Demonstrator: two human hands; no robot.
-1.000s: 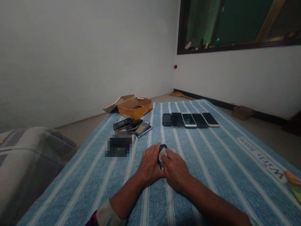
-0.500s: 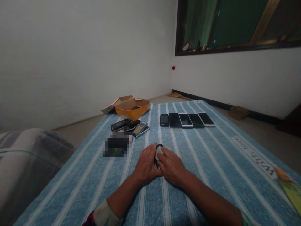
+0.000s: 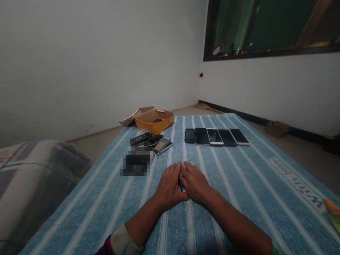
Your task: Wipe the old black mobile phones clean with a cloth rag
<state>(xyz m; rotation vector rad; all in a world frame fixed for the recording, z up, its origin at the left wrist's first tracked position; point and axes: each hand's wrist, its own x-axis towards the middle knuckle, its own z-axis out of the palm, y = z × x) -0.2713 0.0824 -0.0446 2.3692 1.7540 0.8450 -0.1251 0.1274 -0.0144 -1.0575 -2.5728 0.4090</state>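
Low over the striped cloth, my left hand (image 3: 170,186) is closed around the side of a dark mobile phone (image 3: 181,185), which is mostly hidden between my hands. My right hand (image 3: 196,182) bends over the phone from the other side, its fingers pressing a pale crumpled cloth (image 3: 182,164) against it. Only small bits of cloth and phone show. Beyond the hands, several phones lie in a side-by-side row, among them a white-framed smartphone (image 3: 215,136) and a small black phone (image 3: 189,136). To the left is a loose pile with a keypad phone (image 3: 162,144).
An orange cardboard box (image 3: 155,125) stands open at the far left of the blue striped cloth (image 3: 127,219). A pixelated dark patch (image 3: 136,163) hides something nearer me. A grey covered piece (image 3: 39,184) borders the left side; a yellow-orange item (image 3: 333,210) lies at the right edge.
My right hand has slid slightly forward over the phone, covering most of the pale cloth that showed before. The whole view has shifted a little, moving everything rightward.
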